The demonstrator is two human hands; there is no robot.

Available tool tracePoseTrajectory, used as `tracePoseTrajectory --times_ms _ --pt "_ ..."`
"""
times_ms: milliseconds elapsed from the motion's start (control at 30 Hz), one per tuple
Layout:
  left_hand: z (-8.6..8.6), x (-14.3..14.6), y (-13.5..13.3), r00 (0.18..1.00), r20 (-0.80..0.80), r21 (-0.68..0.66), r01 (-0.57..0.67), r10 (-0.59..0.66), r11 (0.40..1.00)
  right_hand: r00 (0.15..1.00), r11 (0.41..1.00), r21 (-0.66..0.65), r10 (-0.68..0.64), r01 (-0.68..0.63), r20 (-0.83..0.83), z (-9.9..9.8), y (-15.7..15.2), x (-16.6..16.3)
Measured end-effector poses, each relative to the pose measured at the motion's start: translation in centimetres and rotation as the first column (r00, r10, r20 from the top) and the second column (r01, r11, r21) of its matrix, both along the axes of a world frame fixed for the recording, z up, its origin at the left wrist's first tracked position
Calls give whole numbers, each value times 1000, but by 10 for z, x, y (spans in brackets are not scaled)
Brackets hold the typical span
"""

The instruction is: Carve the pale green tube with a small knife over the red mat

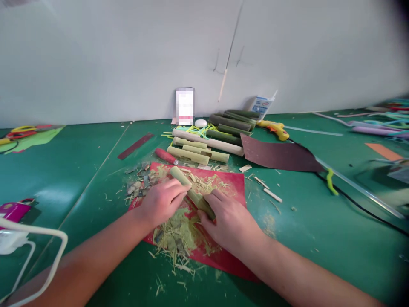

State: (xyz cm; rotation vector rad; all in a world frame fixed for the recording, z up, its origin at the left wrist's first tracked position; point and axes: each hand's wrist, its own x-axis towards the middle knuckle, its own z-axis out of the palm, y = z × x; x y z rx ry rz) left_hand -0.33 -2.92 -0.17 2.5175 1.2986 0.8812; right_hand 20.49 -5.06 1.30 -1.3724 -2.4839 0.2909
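Both my hands grip one green bamboo stick [179,175] lying slantwise over a red sheet [234,183]. My left hand [161,202] is closed round its middle, fingers curled over the top. My right hand [228,219] is closed on the stick's near end, which it mostly hides. Pale green shavings [177,232] lie heaped on the sheet below and between my hands. A knife with a red handle [166,156] rests just beyond the sheet's far left corner, untouched.
Several cut bamboo pieces [204,147] are stacked behind the sheet, near the wall. A brown sandpaper sheet [277,155], a yellow glue gun [276,128] and a black cable [358,204] lie to the right. Scissors [19,133] sit far left; a white cable [47,256] loops near left.
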Motion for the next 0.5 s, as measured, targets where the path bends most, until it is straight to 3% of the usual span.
tracePoseTrajectory --times_ms 167,300,500 --pt "1 -15 10 988 40 71 -152 149 986 989 1000 -21 1 -4 -149 5 -2 0" --pt "-1 -18 14 978 64 76 -202 198 976 991 999 -39 -26 21 -131 2 -3 -1" --pt "-2 -1 -2 999 30 -40 -44 45 998 996 999 -36 -18 15 -82 -2 -3 -1"
